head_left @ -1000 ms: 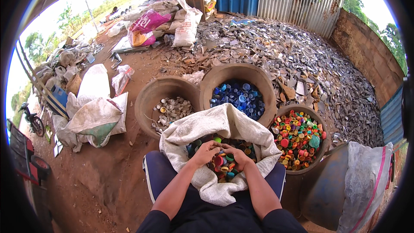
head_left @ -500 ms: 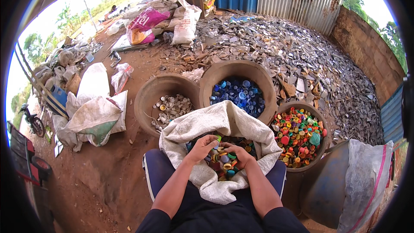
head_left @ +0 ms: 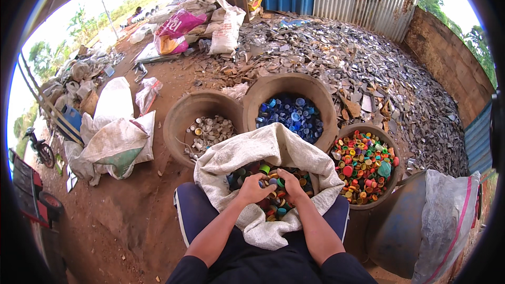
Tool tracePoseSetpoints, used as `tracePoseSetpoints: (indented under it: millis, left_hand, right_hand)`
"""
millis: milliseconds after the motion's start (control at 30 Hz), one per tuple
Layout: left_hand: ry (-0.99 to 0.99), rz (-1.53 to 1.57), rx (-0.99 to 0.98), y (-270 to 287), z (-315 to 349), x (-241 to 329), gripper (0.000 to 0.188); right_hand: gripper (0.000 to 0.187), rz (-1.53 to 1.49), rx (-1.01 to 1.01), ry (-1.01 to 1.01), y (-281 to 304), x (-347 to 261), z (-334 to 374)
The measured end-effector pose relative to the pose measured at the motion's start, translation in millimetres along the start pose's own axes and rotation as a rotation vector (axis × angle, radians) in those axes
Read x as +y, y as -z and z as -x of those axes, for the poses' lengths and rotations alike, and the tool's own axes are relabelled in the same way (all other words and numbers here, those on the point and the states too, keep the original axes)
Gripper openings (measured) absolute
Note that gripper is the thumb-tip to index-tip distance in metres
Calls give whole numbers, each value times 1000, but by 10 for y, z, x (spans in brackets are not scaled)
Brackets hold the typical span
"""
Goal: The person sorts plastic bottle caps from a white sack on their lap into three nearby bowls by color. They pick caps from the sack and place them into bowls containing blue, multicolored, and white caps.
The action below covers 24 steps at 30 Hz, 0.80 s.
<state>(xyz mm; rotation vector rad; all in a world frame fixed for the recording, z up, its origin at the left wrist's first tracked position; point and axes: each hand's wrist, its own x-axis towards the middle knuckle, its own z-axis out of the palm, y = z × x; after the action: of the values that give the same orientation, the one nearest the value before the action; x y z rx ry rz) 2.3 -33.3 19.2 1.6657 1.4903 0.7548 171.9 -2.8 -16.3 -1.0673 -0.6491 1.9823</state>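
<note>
An open white woven sack [head_left: 252, 152] rests in front of me, filled with mixed coloured bottle caps [head_left: 271, 208]. Both hands are down in its mouth among the caps. My left hand [head_left: 252, 189] has its fingers curled on caps at the left of the pile. My right hand [head_left: 289, 185] presses its fingers into the caps beside it, the two hands nearly touching. What exactly each hand holds is too small to tell. The sack sits on a blue seat [head_left: 192, 215].
Three round clay basins stand beyond the sack: one with white caps [head_left: 181, 121], one with blue caps [head_left: 286, 87], one with mixed coloured caps [head_left: 392, 150]. Filled white sacks [head_left: 113, 142] lie left. A grey scrap heap [head_left: 357, 63] spreads behind. A dark drum [head_left: 400, 231] stands right.
Both hands have kept working in the sack's mouth, shifting slightly among the caps. The sack and basins have not moved.
</note>
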Motion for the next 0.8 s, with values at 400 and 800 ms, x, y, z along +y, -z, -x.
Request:
tracePoseSetpoints:
  millis: [400, 800]
  left_hand:
    - [299, 1007, -193, 177, -93, -98, 20]
    - [337, 1046, -304, 253, -82, -46, 20]
  right_hand:
    - [40, -277, -22, -247, -64, -56, 67]
    - [44, -464, -19, -156, -131, -298, 242]
